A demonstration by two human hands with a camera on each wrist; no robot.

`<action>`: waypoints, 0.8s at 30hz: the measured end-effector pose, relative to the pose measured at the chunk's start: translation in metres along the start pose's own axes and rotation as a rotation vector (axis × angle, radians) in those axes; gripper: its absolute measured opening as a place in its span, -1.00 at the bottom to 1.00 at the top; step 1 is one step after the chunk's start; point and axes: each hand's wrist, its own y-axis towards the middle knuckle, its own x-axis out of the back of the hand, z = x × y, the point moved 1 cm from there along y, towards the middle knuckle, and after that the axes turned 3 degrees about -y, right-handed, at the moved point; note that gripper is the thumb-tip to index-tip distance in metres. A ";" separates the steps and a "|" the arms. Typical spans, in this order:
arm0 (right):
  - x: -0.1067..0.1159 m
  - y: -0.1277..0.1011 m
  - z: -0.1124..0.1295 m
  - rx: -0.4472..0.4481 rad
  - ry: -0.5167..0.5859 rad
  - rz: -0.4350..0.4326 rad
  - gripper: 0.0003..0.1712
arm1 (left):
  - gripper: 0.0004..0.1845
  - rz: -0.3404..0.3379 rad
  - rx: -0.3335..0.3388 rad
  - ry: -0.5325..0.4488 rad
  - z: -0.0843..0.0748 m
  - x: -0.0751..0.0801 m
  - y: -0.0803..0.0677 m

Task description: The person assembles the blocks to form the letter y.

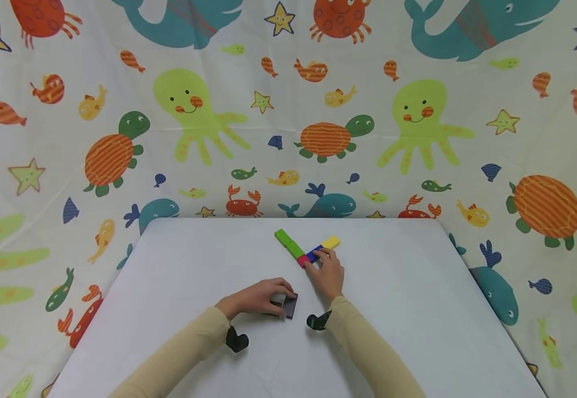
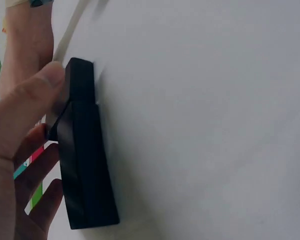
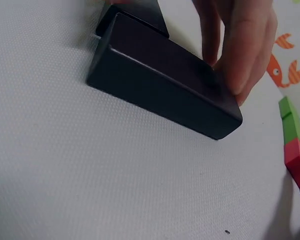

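My left hand (image 1: 263,297) grips two dark blocks, thumb on the near side and fingers curled over the far side. In the left wrist view a shorter-looking dark block (image 2: 81,82) meets a longer dark block (image 2: 87,170) end to end at a slight angle. The right wrist view shows the long block's broad side, lying on the white cloth. Farther forward my right hand (image 1: 327,275) has its thumb by the red block (image 1: 303,260) and its fingertips on the blue block (image 1: 312,256). A yellow block (image 1: 331,242) continues past the blue one.
Two green blocks (image 1: 288,242) run from the red block toward the far edge, forming a V with the blue and yellow ones. All stand on a white table (image 1: 209,254). Behind it hangs a curtain (image 1: 278,166) printed with sea animals. Black wrist cameras sit under both sleeves.
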 end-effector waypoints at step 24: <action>-0.001 0.000 -0.002 0.006 -0.021 -0.011 -0.47 | -0.50 -0.061 0.039 -0.052 0.006 0.011 0.019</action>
